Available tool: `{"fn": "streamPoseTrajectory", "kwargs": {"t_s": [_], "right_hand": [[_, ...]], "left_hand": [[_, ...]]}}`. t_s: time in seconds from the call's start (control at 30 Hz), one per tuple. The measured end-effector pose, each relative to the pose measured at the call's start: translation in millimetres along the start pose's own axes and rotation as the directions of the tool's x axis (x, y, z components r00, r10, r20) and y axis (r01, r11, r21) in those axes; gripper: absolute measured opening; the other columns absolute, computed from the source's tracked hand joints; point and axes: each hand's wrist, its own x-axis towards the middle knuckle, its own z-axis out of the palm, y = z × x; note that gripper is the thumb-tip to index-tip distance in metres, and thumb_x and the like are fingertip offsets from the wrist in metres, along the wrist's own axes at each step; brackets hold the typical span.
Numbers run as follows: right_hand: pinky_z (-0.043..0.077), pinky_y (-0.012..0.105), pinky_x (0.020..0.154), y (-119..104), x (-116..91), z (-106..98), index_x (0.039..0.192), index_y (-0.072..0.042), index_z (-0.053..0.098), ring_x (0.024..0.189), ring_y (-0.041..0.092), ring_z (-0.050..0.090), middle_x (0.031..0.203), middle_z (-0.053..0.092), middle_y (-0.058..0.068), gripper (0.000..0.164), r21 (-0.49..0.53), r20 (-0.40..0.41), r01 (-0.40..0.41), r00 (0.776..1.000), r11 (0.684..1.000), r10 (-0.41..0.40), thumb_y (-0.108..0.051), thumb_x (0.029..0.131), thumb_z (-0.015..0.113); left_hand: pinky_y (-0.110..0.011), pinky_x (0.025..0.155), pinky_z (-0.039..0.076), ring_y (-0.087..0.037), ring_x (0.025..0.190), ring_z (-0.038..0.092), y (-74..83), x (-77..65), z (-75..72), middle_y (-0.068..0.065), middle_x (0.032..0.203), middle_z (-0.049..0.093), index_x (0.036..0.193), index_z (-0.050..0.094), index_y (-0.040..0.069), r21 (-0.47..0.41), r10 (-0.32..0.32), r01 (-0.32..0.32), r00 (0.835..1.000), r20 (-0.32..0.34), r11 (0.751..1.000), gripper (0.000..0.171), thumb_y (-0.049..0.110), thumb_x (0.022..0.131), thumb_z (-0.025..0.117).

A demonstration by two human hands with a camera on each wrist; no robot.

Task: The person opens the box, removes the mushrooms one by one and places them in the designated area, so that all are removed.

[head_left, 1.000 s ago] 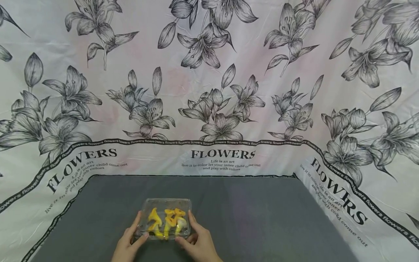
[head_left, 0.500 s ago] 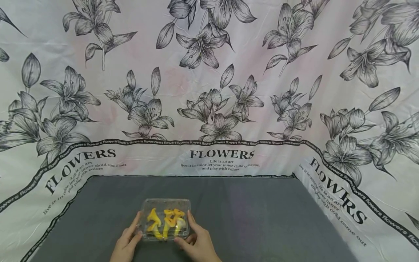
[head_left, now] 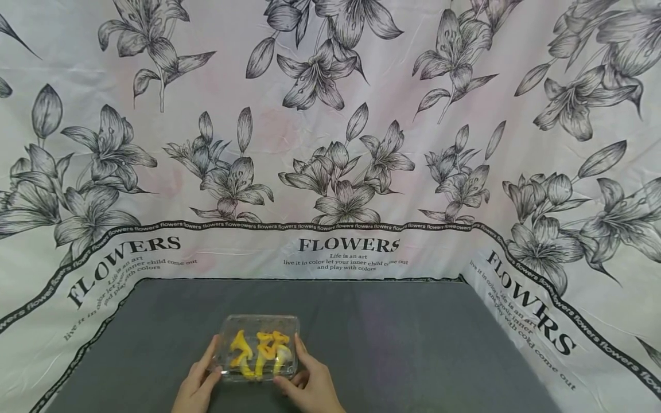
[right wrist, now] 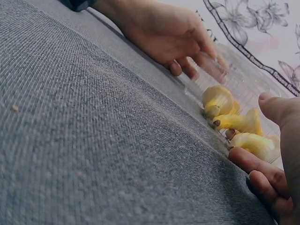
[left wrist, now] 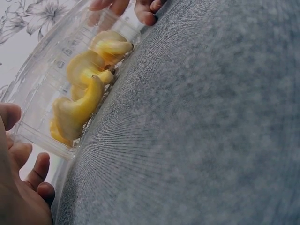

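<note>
A clear plastic box (head_left: 260, 322) sits on the grey cloth in the head view, left of the middle and near me. Several yellow trumpet-shaped mushrooms (head_left: 260, 347) show through its top; the left wrist view shows pale stems on these mushrooms (left wrist: 77, 110) through the wall. My left hand (head_left: 198, 378) holds the box's left side, its thumb at the near left corner. On the opposite side my right hand (head_left: 312, 381) grips it, thumb at the near edge and a finger along the side. Fingers of the right hand (right wrist: 262, 171) lie low by the cloth in the right wrist view.
Grey cloth (head_left: 413, 344) covers the table and reaches around the box on all sides. A white curtain (head_left: 351, 267) printed with black lilies and lettering closes off the back and both sides. One tiny pale speck (right wrist: 15, 108) lies on the cloth.
My left thumb has drawn back from the box's near edge to its left corner. The box and right hand stay nearly in place; the whole head view shifts slightly.
</note>
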Motion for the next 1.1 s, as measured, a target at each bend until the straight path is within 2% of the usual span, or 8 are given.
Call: {"fn": "streamPoseTrajectory", "kwargs": {"t_s": [0.33,0.63,0.73,0.83,0.9,1.0,1.07,1.1], "right_hand": [[0.055,0.020,0.056,-2,2,-2,0.165,0.001,0.031,0.063,0.002,0.069,0.164,0.033,0.031,0.085,0.019,-0.001,0.004,1.000,1.000,-0.004,-0.028,0.099,0.078],[0.054,0.019,0.053,-2,4,-5,0.165,0.002,0.028,0.058,-0.001,0.065,0.164,0.032,0.032,0.089,-0.003,0.004,0.000,1.000,1.000,0.000,-0.031,0.099,0.078],[0.053,0.019,0.052,-1,5,-4,0.167,0.000,0.027,0.055,-0.001,0.063,0.164,0.033,0.032,0.090,-0.015,0.006,-0.016,1.000,1.000,0.016,-0.033,0.100,0.077],[0.053,0.020,0.051,1,4,-3,0.167,-0.002,0.027,0.052,-0.002,0.061,0.163,0.035,0.032,0.089,-0.014,0.001,-0.026,1.000,1.000,0.026,-0.034,0.100,0.076],[0.052,0.019,0.050,1,4,-1,0.167,-0.003,0.028,0.049,-0.003,0.058,0.163,0.037,0.032,0.088,-0.014,-0.008,-0.039,0.999,0.999,0.039,-0.035,0.100,0.076],[0.051,0.019,0.049,0,1,3,0.167,-0.004,0.029,0.046,-0.004,0.055,0.161,0.042,0.031,0.088,-0.012,-0.024,-0.072,0.997,0.997,0.072,-0.036,0.100,0.076],[0.050,0.018,0.047,-3,-1,5,0.167,-0.004,0.030,0.044,-0.004,0.054,0.148,0.059,0.028,0.090,-0.014,-0.038,-0.109,0.993,0.994,0.108,-0.038,0.099,0.077],[0.050,0.019,0.047,-5,-2,6,0.167,-0.004,0.029,0.043,-0.004,0.054,0.135,0.069,0.025,0.091,-0.004,-0.041,-0.132,0.990,0.991,0.131,-0.038,0.099,0.078]], "left_hand": [[-0.026,0.068,0.037,-0.003,0.077,0.041,-1.8,2.5,1.3,-0.036,0.160,0.039,0.164,0.028,-0.009,-0.014,0.089,-0.089,0.996,-0.028,0.996,0.061,0.010,0.111,0.052],[-0.029,0.069,0.035,-0.006,0.074,0.038,3.0,3.7,1.3,-0.032,0.150,0.051,0.165,0.027,-0.006,0.019,0.072,-0.072,0.997,-0.032,0.997,0.062,0.007,0.109,0.051],[-0.030,0.073,0.037,-0.005,0.076,0.040,2.1,5.3,1.7,-0.018,0.127,0.064,0.164,0.029,-0.006,0.037,0.089,-0.087,0.995,-0.043,0.995,0.066,0.001,0.104,0.054],[-0.035,0.077,0.044,-0.007,0.087,0.048,-1.6,5.1,1.3,0.005,0.142,0.064,0.164,0.029,-0.006,0.068,0.115,-0.112,0.992,-0.042,0.991,0.070,0.002,0.102,0.059],[-0.039,0.076,0.046,-0.015,0.091,0.052,-2.0,4.9,0.8,0.002,0.145,0.063,0.165,0.027,-0.005,0.064,0.077,-0.076,0.997,-0.015,0.995,0.073,0.010,0.103,0.062],[-0.057,0.078,0.052,-0.037,0.109,0.059,2.5,4.6,0.5,-0.013,0.160,0.050,0.169,0.019,0.001,0.105,-0.089,0.084,0.995,0.041,0.991,0.090,0.036,0.103,0.069],[-0.065,0.079,0.052,-0.053,0.114,0.057,7.9,5.5,1.4,-0.040,0.140,0.049,0.170,0.014,0.004,0.132,-0.217,0.206,0.973,0.078,0.970,0.104,0.049,0.098,0.073],[-0.071,0.082,0.051,-0.058,0.121,0.054,9.3,5.6,2.1,-0.042,0.149,0.043,0.170,0.013,0.006,0.153,-0.257,0.242,0.963,0.084,0.958,0.109,0.054,0.095,0.075]]}}
